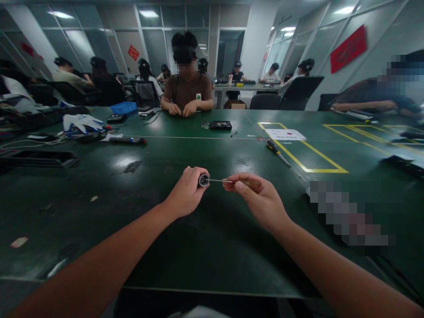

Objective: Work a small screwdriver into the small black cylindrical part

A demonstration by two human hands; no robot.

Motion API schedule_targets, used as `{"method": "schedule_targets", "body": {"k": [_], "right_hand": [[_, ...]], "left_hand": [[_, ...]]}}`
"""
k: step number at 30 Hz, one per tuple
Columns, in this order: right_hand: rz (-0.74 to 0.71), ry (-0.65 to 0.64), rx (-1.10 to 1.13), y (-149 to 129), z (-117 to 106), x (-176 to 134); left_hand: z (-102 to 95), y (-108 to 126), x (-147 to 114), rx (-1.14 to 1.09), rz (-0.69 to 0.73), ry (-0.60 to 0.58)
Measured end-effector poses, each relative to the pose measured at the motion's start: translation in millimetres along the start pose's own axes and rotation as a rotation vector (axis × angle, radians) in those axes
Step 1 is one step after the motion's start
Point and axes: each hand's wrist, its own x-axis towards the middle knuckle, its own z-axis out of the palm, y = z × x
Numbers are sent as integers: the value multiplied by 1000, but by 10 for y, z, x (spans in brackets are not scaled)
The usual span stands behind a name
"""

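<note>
My left hand (187, 192) is closed around a dark cylindrical part (203, 180) whose round, light-rimmed end faces me. Most of its body is hidden in the palm. My right hand (260, 196) grips a screwdriver (248, 182) by its brownish handle, fingers wrapped round it. The thin metal shaft points left and its tip meets the rim of the cylinder; whether it reaches inside cannot be made out. Both hands are just above the green table (159, 260), near its middle.
A yellow-and-black screwdriver (278, 152) lies beyond my right hand, by yellow tape and a paper sheet (285, 134). White gloves (82, 123), a blue tray (123, 107) and a black case (221, 125) lie further off. A person (188, 88) sits opposite; another leans in at right.
</note>
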Motion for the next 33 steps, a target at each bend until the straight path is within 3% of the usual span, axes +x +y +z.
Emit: {"method": "schedule_targets", "body": {"k": [11, 17, 26, 33], "right_hand": [[-209, -46, -578, -78, 57, -108], [-308, -104, -662, -156, 64, -87], [-108, 50, -715, -110, 47, -64], [-26, -58, -798, -153, 88, -36]], "left_hand": [[-20, 43, 2, 31, -15, -1], [-10, 42, -1, 38, -22, -20], [-28, 33, 1, 54, -21, -19], [-30, 10, 9, 127, 12, -35]]}}
